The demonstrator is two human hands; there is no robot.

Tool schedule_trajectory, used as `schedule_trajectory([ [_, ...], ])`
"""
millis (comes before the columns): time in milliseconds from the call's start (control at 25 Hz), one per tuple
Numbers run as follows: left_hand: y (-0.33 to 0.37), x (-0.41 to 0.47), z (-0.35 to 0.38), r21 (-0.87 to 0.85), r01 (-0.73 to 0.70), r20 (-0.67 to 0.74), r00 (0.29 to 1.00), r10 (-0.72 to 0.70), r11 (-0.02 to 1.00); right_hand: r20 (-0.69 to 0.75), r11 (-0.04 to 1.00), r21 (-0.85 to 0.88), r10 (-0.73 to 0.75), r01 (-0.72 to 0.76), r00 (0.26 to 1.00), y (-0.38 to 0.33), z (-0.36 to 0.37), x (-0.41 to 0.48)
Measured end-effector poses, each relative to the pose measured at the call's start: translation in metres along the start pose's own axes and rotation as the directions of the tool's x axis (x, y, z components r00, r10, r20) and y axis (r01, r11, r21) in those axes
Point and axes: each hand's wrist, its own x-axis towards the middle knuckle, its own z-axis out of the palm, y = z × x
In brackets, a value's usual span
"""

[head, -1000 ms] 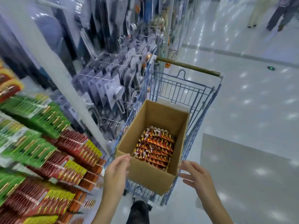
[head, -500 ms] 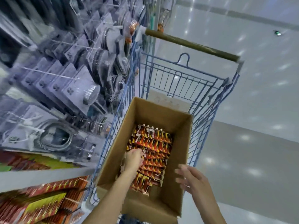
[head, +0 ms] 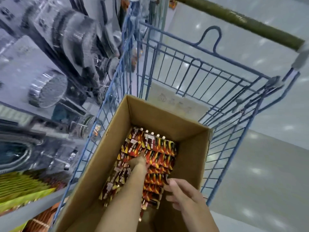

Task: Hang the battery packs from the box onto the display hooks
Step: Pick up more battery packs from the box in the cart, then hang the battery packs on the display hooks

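An open cardboard box (head: 167, 113) stands in a blue wire cart (head: 184, 77). Rows of red, orange and black battery packs (head: 160, 158) fill its bottom. My left hand (head: 138, 162) reaches deep into the box and sits on the packs near the middle; my forearm hides its fingers. My right hand (head: 182, 193) hovers inside the box's near right corner with its fingers loosely curled, holding nothing, its fingertips close to the edge of the packs.
The cart's olive handle (head: 234, 19) crosses the top right. On the left, close against the cart, is a display of clear blister packs (head: 48, 87) on hooks, with green and yellow packs (head: 21, 190) on a lower shelf. Pale shiny floor lies to the right.
The view has moved closer over the box. My left hand went from the box's near rim down onto the packs and deeper in. My right hand moved in over the box's right side.
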Motion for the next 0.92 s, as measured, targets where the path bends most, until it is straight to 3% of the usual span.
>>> schedule_trajectory([
  [120, 0.002, -0.004, -0.006, 0.015, -0.034, -0.022, 0.999, 0.035, 0.999, 0.053, 1.000, -0.020, -0.023, 0.025, 0.998, -0.008, -0.006, 0.017],
  [240, 0.002, -0.030, -0.042, 0.145, -0.113, -0.083, 0.989, 0.126, 0.983, 0.080, 0.993, -0.065, -0.094, 0.100, 0.992, -0.021, -0.004, 0.043],
  [400, -0.005, -0.106, -0.112, 0.221, -0.195, -0.073, 0.974, 0.215, 0.956, 0.022, 0.990, -0.108, -0.086, 0.088, 0.996, -0.038, 0.018, 0.120],
  [640, 0.002, -0.170, -0.158, 0.074, -0.189, 0.000, 0.982, 0.189, 0.979, -0.128, 0.871, -0.491, -0.029, -0.038, 0.991, -0.021, 0.055, 0.260],
  [840, 0.010, -0.166, -0.167, 0.006, -0.152, 0.021, 0.988, 0.152, 0.988, -0.284, 0.764, -0.645, -0.233, -0.006, 0.930, -0.014, 0.065, 0.272],
  [920, 0.010, -0.159, -0.171, -0.002, -0.133, 0.008, 0.991, 0.133, 0.991, -0.295, 0.763, -0.643, -0.331, 0.071, 0.896, 0.000, 0.067, 0.273],
])
